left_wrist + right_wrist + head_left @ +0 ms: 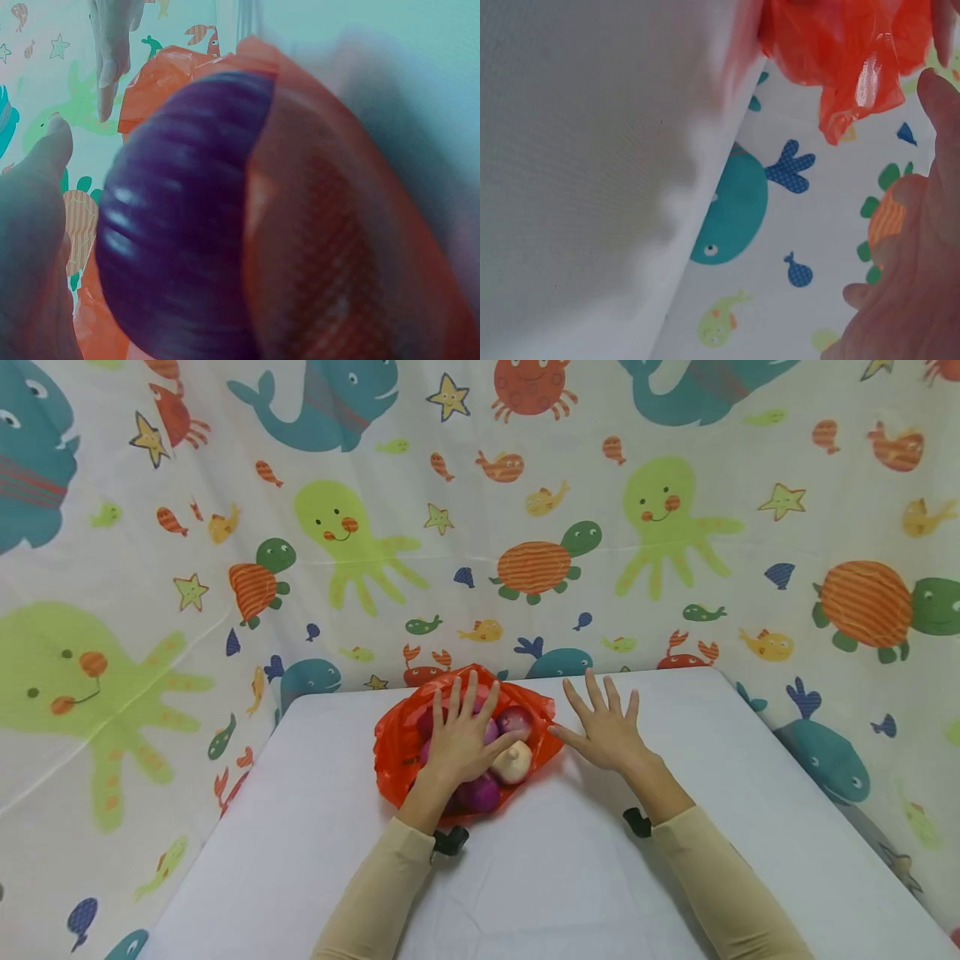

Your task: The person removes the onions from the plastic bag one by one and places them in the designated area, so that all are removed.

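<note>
An opened red plastic bag lies on the table with several purple onions inside. Among them, near the bag's right side, sits a whitish bulb that looks like garlic. My left hand hovers over the bag with its fingers spread and partly hides the onions. In the left wrist view, one purple onion fills the middle, close to the camera, beside the bag's translucent red film. Just right of the bag, my right hand is held up with fingers spread, gripping nothing.
The bag stands toward the back of a white-covered table. Behind and beside the table hangs a curtain printed with sea animals. A small black wrist device sits below the left hand, another below the right.
</note>
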Available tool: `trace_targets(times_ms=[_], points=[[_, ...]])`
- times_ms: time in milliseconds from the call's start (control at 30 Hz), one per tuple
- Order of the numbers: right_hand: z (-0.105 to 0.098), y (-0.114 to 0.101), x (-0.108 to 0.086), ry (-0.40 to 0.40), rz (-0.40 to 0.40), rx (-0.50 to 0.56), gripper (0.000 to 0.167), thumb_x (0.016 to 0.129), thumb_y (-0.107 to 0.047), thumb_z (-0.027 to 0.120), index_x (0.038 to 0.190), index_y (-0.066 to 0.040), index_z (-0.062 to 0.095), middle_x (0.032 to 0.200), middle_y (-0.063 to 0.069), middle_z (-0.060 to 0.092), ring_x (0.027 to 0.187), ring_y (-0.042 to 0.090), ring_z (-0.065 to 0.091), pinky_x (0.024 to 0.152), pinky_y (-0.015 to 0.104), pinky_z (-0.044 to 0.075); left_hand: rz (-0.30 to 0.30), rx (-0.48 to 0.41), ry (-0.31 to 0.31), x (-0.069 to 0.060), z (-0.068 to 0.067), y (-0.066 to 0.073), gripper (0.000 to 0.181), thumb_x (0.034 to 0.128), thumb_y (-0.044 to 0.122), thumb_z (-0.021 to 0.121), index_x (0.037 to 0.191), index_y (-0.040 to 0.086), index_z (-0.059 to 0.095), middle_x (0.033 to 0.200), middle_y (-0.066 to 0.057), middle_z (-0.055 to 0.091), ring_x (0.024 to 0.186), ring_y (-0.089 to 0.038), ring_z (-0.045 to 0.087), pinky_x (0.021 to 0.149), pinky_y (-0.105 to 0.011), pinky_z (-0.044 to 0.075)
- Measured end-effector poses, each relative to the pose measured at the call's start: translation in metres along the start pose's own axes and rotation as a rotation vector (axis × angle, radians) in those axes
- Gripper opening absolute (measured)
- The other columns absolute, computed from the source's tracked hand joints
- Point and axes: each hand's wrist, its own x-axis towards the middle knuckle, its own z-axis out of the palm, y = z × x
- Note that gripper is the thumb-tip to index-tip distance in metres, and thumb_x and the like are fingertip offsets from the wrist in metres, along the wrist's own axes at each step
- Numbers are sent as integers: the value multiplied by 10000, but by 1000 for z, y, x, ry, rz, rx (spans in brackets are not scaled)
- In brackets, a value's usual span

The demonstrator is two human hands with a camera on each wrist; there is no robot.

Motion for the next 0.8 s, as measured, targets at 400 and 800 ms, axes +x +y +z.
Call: trace_targets(times_ms=[400, 800], points=[[-3, -6, 6, 146, -115, 148, 930, 970, -637, 590, 1685, -214, 173, 1747, 177, 119, 1589, 435, 153, 1270, 704, 35, 23, -4, 62, -1, -20, -17, 927, 964, 743, 472, 1679, 349, 32, 1767, -49, -108, 1626, -359, -124, 1259, -633, -176], [-8, -26, 13, 194, -113, 406, 815, 980, -525, 666, 1633, -167, 334, 1687, 133, 323, 1551, 370, 318, 1115, 676, 439, 16, -236, 260, -12, -67, -98, 770, 1049, 486, 564, 1680, 292, 168, 1732, -155, 207, 1600, -395, 207, 1295, -647, 8]])
